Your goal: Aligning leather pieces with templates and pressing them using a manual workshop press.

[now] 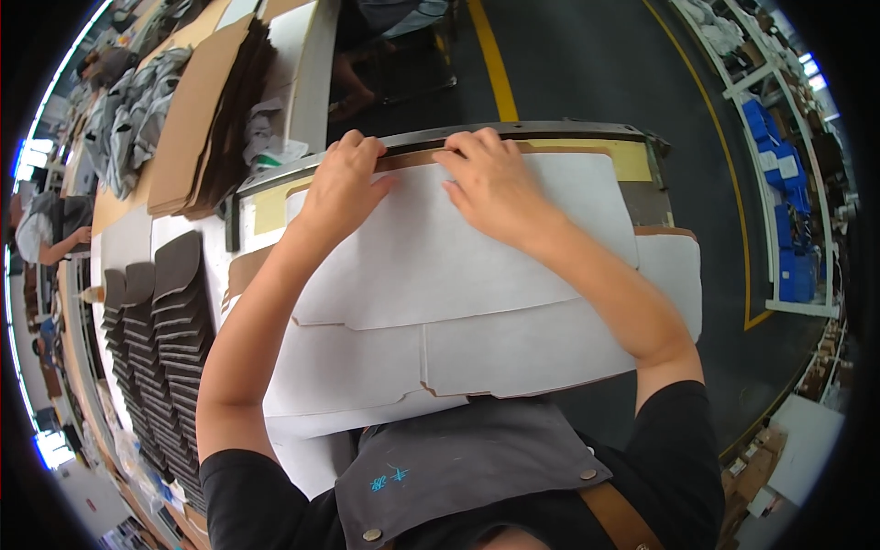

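Note:
A large white-faced sheet [440, 261] with a brown far edge lies in front of me, on top of other white sheets [522, 344] with cut corners. Along its far edge runs a long metal bar [417, 139]. My left hand [341, 191] is bent over that edge left of the middle, its fingertips at the bar and its thumb on the white face. To the right, my right hand [490, 181] has its fingers curled over the same edge, thumb below them. What lies under the fingertips is hidden. Yellow strips [632, 159] show behind the sheet.
Rows of dark grey curved pieces [179, 284] stand on the left, with a stack of brown panels [197, 119] and grey cloths [142, 105] beyond. Another person [50, 225] works at far left. Blue bins [784, 170] fill a shelf at right, past a yellow floor line [738, 220].

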Action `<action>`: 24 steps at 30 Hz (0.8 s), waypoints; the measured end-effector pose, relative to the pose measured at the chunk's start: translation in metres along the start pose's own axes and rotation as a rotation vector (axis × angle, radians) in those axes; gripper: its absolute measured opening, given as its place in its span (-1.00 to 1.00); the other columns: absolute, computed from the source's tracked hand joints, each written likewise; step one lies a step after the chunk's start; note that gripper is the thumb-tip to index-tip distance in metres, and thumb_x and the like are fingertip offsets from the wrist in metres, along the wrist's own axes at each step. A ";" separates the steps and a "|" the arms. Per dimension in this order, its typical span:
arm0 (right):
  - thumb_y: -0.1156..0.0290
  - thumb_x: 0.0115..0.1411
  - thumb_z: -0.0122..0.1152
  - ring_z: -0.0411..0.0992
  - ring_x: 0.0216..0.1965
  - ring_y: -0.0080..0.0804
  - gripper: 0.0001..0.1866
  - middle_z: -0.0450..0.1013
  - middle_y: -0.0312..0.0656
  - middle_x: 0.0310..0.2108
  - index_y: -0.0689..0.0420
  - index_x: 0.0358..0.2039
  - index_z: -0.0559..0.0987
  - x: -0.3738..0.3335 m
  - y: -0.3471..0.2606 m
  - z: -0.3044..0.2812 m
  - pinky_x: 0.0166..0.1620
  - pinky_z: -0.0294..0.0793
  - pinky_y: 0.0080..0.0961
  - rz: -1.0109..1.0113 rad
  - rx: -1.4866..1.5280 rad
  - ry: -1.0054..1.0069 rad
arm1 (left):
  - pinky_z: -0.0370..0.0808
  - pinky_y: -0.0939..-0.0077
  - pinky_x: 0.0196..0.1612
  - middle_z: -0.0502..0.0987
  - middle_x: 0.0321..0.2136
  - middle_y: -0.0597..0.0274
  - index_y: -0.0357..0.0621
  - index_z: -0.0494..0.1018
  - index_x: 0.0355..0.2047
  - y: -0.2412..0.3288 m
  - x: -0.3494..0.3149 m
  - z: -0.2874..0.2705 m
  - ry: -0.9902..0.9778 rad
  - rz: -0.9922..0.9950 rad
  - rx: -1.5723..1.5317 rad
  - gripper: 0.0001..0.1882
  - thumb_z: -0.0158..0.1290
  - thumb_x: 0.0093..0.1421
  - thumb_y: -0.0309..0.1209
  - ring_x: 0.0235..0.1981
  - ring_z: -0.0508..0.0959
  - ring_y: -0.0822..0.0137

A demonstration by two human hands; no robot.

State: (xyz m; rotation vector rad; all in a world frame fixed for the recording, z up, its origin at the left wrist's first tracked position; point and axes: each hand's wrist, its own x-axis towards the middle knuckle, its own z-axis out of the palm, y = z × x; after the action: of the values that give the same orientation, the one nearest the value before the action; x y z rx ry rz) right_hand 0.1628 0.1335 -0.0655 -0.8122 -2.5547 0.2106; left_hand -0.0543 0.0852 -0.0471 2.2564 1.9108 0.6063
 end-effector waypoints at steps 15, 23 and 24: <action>0.46 0.04 0.28 0.31 -0.16 -0.27 -0.86 0.37 -0.28 -0.29 0.09 -0.33 0.60 0.018 0.007 0.005 -0.13 0.34 -0.31 0.035 0.154 0.163 | 0.45 0.50 -0.26 0.60 -0.46 0.18 -0.26 0.61 -0.28 -0.007 0.030 -0.022 -0.389 -0.272 -0.556 -0.76 0.23 0.00 -0.50 -0.42 0.52 0.40; 0.54 0.00 0.28 0.37 -0.38 -0.32 -0.93 0.38 -0.28 -0.50 0.14 -0.45 0.60 0.030 -0.007 0.005 -0.26 0.44 -0.41 -0.130 0.213 0.295 | 0.45 0.60 -0.13 0.65 -0.34 0.23 -0.27 0.62 -0.21 -0.012 0.038 -0.026 -0.537 -0.291 -0.631 -0.77 0.19 0.09 -0.52 -0.30 0.56 0.47; 0.54 -0.02 0.28 0.37 -0.39 -0.32 -0.95 0.38 -0.27 -0.51 0.15 -0.49 0.59 0.032 -0.007 0.006 -0.27 0.44 -0.41 -0.149 0.173 0.304 | 0.45 0.61 -0.11 0.65 -0.34 0.24 -0.27 0.62 -0.21 -0.012 0.038 -0.026 -0.540 -0.278 -0.694 -0.78 0.19 0.09 -0.52 -0.30 0.56 0.48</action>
State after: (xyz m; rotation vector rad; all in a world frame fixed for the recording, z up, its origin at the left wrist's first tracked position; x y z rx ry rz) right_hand 0.1336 0.1457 -0.0567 -0.5403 -2.2624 0.2376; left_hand -0.0710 0.1200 -0.0192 1.4896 1.4123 0.4566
